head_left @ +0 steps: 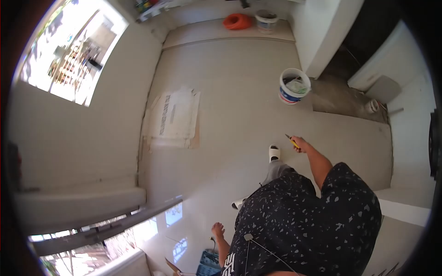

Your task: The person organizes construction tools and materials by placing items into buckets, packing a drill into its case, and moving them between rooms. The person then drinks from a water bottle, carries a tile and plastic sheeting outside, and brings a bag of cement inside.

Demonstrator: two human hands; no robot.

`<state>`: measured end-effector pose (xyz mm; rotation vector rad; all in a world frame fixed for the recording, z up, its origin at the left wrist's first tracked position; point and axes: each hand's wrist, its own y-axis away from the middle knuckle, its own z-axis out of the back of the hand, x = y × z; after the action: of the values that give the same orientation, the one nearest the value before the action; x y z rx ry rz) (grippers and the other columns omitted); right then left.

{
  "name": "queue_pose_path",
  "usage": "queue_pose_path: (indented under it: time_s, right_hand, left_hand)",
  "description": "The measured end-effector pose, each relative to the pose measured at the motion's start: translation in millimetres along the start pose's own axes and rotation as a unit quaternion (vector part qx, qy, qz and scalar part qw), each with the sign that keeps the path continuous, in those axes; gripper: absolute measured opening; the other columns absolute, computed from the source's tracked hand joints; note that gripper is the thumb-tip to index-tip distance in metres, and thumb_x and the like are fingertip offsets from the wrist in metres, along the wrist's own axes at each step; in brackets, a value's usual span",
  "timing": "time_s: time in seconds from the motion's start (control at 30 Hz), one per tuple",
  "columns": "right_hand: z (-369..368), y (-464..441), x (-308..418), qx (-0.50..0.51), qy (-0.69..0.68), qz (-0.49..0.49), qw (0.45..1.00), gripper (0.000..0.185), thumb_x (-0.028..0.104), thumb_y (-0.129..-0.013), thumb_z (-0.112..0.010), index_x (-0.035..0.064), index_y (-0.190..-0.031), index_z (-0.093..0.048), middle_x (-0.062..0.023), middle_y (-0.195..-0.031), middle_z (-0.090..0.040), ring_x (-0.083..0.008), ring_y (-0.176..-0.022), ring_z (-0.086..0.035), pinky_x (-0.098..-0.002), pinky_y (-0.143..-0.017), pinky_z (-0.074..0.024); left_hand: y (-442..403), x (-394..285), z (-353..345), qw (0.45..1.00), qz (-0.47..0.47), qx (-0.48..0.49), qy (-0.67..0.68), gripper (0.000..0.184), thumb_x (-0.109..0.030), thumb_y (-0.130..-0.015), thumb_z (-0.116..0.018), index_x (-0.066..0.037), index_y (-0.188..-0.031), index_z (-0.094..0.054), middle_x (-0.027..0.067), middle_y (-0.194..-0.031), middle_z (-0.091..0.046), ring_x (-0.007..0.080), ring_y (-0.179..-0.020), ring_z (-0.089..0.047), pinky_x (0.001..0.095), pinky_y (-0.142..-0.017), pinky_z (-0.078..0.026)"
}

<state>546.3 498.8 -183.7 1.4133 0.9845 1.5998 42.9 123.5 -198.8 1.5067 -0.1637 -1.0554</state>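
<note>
My right hand [299,144] is closed round the handle of a yellow utility knife [294,143], whose dark pointed tip faces up and left, above the floor. Out to the left of my body hangs my left hand [218,228], its fingers loosely bent and apart, with nothing visible in it. Below that hand a blue crate-like box [209,263] sits on the floor, partly cut off by the frame edge and my arm.
A white-and-blue bucket [294,86] with plastic inside stands ahead on the tiled floor [235,101]. Flat printed cardboard [177,115] lies left. An orange coil [237,21] and another bucket [266,22] rest by the far wall. Bare concrete [340,99] borders the tiles at right.
</note>
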Motion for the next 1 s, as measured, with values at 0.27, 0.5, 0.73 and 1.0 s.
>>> queue_pose_path:
  time_s: [0.27,0.5,0.73,1.0]
  right_hand:
    - [0,-4,-47,-0.123,-0.179,-0.034,0.975,0.022,0.023,-0.072,-0.059,0.0065,-0.064,-0.048,-0.0032,-0.054,-0.044,-0.0076,-0.038,-0.035,-0.0221,-0.033,-0.0298]
    - [26,-60,17,-0.187,-0.135,0.076,0.97,0.022,0.015,-0.063,-0.067,0.0025,-0.053,-0.052,-0.0052,-0.048,-0.049,-0.0111,-0.037,-0.044,-0.0259,-0.033,-0.0338]
    - [59,-106,131,-0.265,-0.047,0.12,0.956,0.021,0.015,-0.057,-0.069,-0.0024,-0.06,-0.057,-0.0083,-0.052,-0.054,-0.0148,-0.039,-0.051,-0.0274,-0.038,-0.0422]
    - [97,-186,191,-0.243,0.026,0.111,0.963,0.022,0.015,-0.057,-0.07,-0.0022,-0.065,-0.058,-0.0091,-0.055,-0.056,-0.0161,-0.042,-0.053,-0.0285,-0.04,-0.044]
  left_hand:
    - [-41,-146,-175,0.9,-0.218,0.148,-0.348,0.033,-0.023,-0.08,-0.055,-0.003,-0.106,-0.051,0.0108,-0.09,-0.06,0.0171,-0.078,-0.058,0.0283,-0.065,-0.045]
    - [-38,-187,-267,0.837,-0.257,0.248,-0.415,0.032,-0.02,-0.079,-0.056,0.0,-0.103,-0.054,0.015,-0.089,-0.061,0.0212,-0.081,-0.059,0.0312,-0.073,-0.046]
    - [-1,-264,-335,0.598,-0.096,0.454,-0.654,0.025,-0.012,-0.071,-0.057,-0.001,-0.092,-0.061,0.0126,-0.09,-0.063,0.017,-0.08,-0.059,0.029,-0.072,-0.046]
    - [68,-280,-325,0.593,0.027,0.574,-0.564,0.042,-0.018,-0.073,-0.063,0.0,-0.109,-0.053,0.0098,-0.114,-0.054,0.0152,-0.1,-0.05,0.0297,-0.085,-0.04]
